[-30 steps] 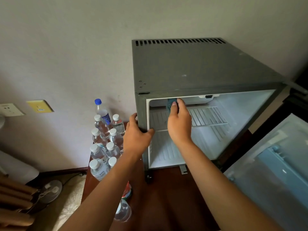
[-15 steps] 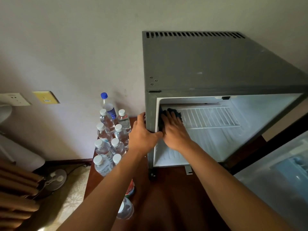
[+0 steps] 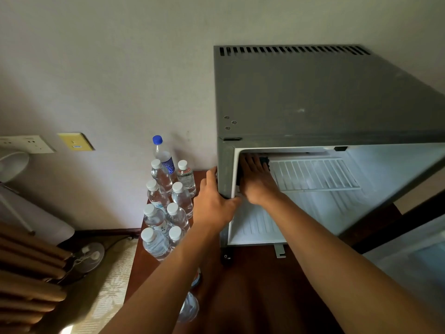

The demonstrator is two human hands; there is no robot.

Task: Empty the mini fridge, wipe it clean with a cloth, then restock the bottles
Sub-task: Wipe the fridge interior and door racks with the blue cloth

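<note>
Fridge [image 3: 313, 97]: grey, door open, on a dark wood table [image 3: 252, 297]. Bottles [image 3: 166, 213]: clear, white caps, one blue-capped with a blue label, clustered on the table left of the fridge; label text too small to read. Cloth [image 3: 265, 160]: dark, inside at the upper left corner, on the wire shelf [image 3: 313, 174]. Right hand [image 3: 255, 182]: palm down, fingers straight, pressing the cloth. Left hand [image 3: 214, 201]: curled round the fridge's left front edge, gripping it.
</note>
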